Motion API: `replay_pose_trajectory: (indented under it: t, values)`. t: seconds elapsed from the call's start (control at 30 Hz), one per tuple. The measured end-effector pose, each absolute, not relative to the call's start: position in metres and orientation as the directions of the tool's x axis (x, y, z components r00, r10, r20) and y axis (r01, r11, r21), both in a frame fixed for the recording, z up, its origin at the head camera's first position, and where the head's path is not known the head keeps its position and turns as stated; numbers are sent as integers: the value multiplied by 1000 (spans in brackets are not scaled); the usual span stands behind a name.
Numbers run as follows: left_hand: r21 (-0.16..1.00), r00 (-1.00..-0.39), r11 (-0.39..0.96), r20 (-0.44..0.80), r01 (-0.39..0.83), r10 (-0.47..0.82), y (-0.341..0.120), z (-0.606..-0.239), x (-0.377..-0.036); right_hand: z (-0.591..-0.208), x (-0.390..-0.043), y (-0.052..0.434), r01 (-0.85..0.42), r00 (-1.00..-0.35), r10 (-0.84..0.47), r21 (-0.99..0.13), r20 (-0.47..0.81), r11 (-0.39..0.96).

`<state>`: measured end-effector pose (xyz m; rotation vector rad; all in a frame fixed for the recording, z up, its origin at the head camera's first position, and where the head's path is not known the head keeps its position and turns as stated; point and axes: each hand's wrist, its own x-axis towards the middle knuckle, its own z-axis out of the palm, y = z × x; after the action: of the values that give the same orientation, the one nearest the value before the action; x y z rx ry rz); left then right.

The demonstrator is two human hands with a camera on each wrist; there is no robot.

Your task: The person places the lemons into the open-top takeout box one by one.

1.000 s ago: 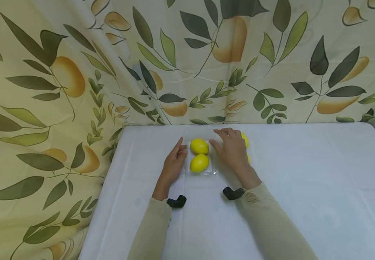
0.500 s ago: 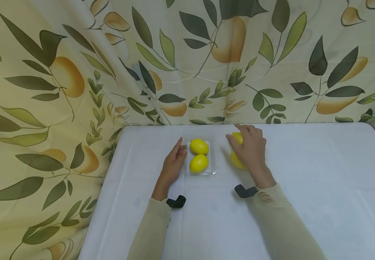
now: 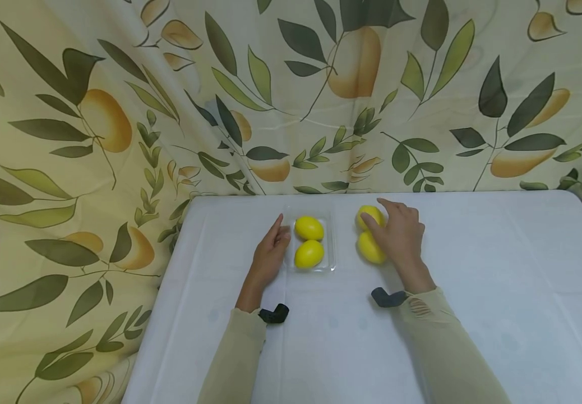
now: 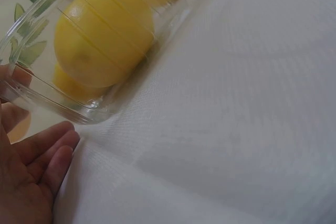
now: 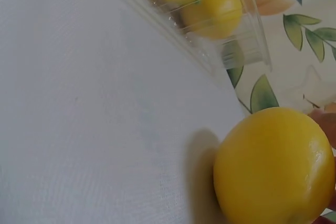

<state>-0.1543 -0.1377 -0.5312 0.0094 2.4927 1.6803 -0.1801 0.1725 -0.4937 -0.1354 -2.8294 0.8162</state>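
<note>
A clear plastic container (image 3: 332, 264) stands on the table with two lemons in it, a far lemon (image 3: 309, 228) and a near lemon (image 3: 309, 254). My left hand (image 3: 269, 252) rests at its left edge, index finger straight, other fingers loosely bent. In the left wrist view, a fingertip (image 4: 18, 77) meets the plastic wall. To the right, another far lemon (image 3: 366, 212) and near lemon (image 3: 370, 248) lie together on the cloth. My right hand (image 3: 399, 235) is spread over their right side, thumb across the far one; a firm grip is not visible. Its fingers are partly hidden behind a lemon (image 5: 275, 166).
A white cloth (image 3: 498, 292) covers the table. A leaf-and-fruit patterned curtain (image 3: 422, 84) hangs along the far edge and left side. Dark wrist mounts, such as one (image 3: 388, 297) on the right, sit by both cuffs.
My right hand has moved right from over the container's right side to the two lemons on the cloth. These are now more visible. My left hand and the container have stayed in place.
</note>
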Motion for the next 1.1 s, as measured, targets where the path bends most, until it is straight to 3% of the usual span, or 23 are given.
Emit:
replay_pose_trajectory:
  t: [1.1]
  values:
    - [927, -990, 367, -114, -76, 83, -137, -530, -154, -494, -175, 173, 116, -988, 151, -531, 23, 839]
